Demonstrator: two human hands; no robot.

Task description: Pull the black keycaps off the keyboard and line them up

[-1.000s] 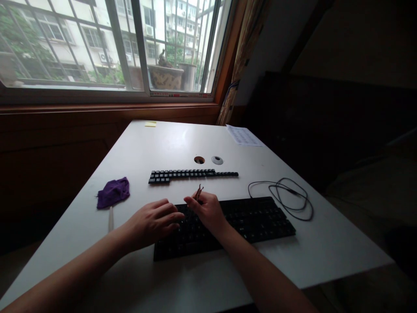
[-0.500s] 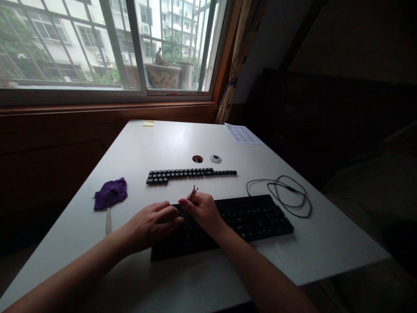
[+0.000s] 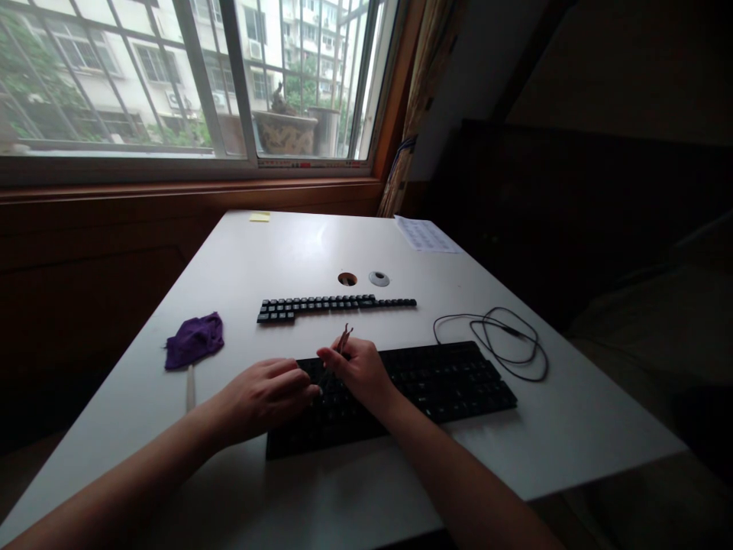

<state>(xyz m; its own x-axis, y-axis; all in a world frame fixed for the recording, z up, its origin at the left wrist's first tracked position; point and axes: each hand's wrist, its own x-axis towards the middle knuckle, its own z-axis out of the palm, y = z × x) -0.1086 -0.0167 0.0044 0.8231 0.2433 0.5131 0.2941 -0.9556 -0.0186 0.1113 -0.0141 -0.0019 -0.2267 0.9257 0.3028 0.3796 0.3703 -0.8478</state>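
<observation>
Keyboard (image 3: 443, 382), black, oblong, underlies right hand (image 3: 362, 370) pinching pronged tool (image 3: 344, 340) (left hand (image 3: 266, 393): grip unclear).

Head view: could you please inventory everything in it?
window: one, grey-framed, far left
buildings: several, pale, outside
pots: two, brown and grey, outside
curtain: one, tan, beside window
table: one, white, below window
note: one, yellow, far-left corner
paper: one, white, far-right corner
hole: one, brown, mid-table
ring: one, grey, beside hole
keycaps: many, black, before hole
keyboard: one, black, before keycaps
cable: one, black, table's right
cloth: one, purple, table's left
stick: one, pale, before cloth
tool: one, brownish, above keyboard
left hand: one, bare, at keyboard's left
right hand: one, bare, holding tool
</observation>
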